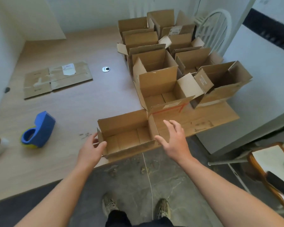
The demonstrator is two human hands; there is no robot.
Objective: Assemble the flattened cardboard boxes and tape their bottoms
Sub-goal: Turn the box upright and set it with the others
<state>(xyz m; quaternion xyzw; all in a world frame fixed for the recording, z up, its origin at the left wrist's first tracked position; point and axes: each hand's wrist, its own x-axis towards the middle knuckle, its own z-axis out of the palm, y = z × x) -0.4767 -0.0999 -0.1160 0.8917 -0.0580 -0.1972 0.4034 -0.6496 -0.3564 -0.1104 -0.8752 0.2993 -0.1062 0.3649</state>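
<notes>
Lower centre: left hand (91,149) pinches the end wall of the open cardboard box (126,141), likely light and flexible; right hand (175,140) spread.

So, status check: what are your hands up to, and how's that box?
Left hand pinches near box by its left wall. Right hand open, hovering beside it. Box upright, top open. Other boxes crowded close behind.
</notes>
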